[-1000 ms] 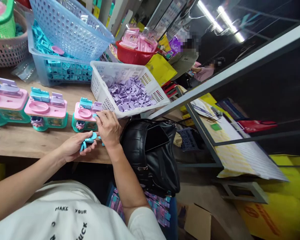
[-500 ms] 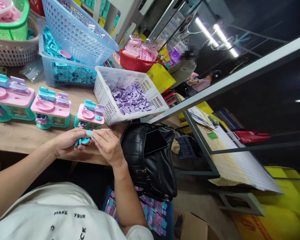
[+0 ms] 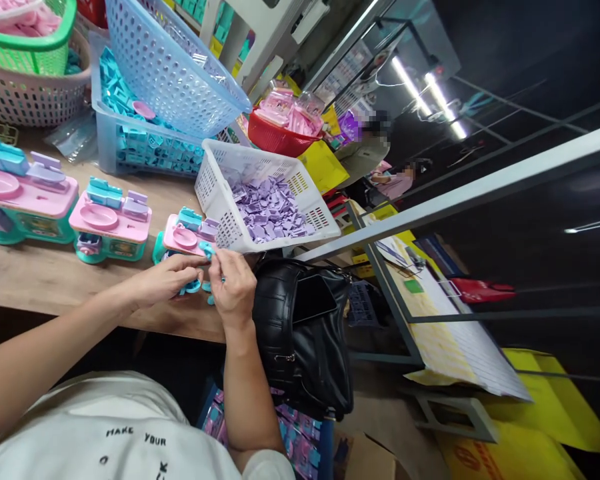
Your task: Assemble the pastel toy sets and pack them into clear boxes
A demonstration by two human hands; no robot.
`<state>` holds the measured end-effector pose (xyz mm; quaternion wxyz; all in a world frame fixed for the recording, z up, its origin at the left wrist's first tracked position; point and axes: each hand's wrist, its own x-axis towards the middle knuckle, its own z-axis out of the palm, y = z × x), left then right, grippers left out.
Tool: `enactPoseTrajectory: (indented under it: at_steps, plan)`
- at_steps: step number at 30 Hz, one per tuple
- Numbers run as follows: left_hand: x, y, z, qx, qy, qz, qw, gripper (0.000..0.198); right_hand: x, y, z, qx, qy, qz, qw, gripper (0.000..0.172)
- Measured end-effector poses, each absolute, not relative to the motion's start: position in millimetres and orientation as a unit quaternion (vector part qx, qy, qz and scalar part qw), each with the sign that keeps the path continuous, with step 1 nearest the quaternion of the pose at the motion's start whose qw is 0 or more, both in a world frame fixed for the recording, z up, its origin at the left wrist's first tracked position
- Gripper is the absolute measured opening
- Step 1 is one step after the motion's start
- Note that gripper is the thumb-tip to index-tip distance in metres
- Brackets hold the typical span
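Observation:
My left hand (image 3: 166, 279) and my right hand (image 3: 235, 288) meet at the front of the wooden table (image 3: 45, 280), both closed around small blue plastic parts (image 3: 203, 287). They sit just in front of the nearest pink and teal toy sink (image 3: 186, 237), with my right fingertips at a blue knob on its top. Two more toy sinks (image 3: 110, 223) stand in a row to the left. A white basket of purple pieces (image 3: 267, 203) lies just behind my right hand.
A blue crate of blue parts (image 3: 140, 143) with a tilted blue basket (image 3: 175, 67) on it stands at the back. A black bag (image 3: 303, 333) hangs at the table's right end. Other people sit far behind, beside a red basket (image 3: 280, 133).
My hands dropped from the nearest toy to the table edge, then rose back to it. The camera view shifted slightly right and down.

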<state>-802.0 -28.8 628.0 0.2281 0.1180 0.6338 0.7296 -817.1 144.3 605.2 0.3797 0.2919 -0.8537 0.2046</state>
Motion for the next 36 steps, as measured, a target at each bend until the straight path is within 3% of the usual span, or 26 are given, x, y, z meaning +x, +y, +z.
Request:
enactPoseTrajectory:
  at_steps: [5,12,18,26,36]
  plan:
    - [-811.4,-21.3,620.9,0.159,0.658,0.709,0.195,0.04,-839.9,138.1,592.1,0.195,-0.877,0.169,0.404,0.033]
    - [-813.3,-21.1,603.0,0.135,0.638,0.724,0.223,0.053,-843.5,144.0,588.6,0.226,-0.878,0.182,0.381,0.032]
    - [-811.3,-19.1,601.9,0.107,0.607,0.748,0.244,0.052,-842.8,141.7,596.6,0.236,-0.874,0.133,0.403,0.029]
    - [-812.5,-17.8,602.5,0.092,0.581,0.769,0.251,0.042,-826.6,142.2,608.3,0.264,-0.907,0.083,0.318,0.025]
    - [-801.9,-39.3,616.9,-0.009,0.514,0.815,0.267,0.032,-810.2,153.1,606.6,0.229,-0.913,0.208,0.266,0.033]
